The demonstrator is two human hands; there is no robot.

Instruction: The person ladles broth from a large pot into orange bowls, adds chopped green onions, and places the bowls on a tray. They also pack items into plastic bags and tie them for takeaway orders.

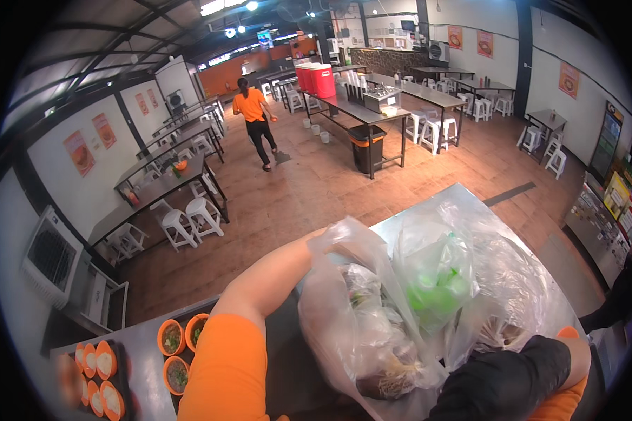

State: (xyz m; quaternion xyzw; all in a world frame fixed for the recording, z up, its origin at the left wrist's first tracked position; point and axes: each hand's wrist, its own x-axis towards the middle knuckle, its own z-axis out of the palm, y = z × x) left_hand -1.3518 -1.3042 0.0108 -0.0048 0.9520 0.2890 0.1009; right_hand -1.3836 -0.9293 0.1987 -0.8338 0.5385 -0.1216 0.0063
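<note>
A large translucent plastic bag [321,316] stands on the metal table [455,202] before me, its mouth open, with wrapped bundles inside. One bundle [392,381] low in it looks brown with pale strands. My left arm, in an orange sleeve, reaches around the bag's far left side; the hand is hidden behind the plastic. Beside it are a clear bag [437,289] with bright green contents and a bulky clear bag [516,279]. My right arm, its forearm under black fabric, bends across the lower right. Its hand is out of view.
Left of my arm, orange bowls [171,337] hold food with green bits, and a dark tray [124,363] carries several orange cups of white food. At the right edge a dark sleeve [619,289] shows. A person in orange [250,108] walks among tables and white stools [205,216].
</note>
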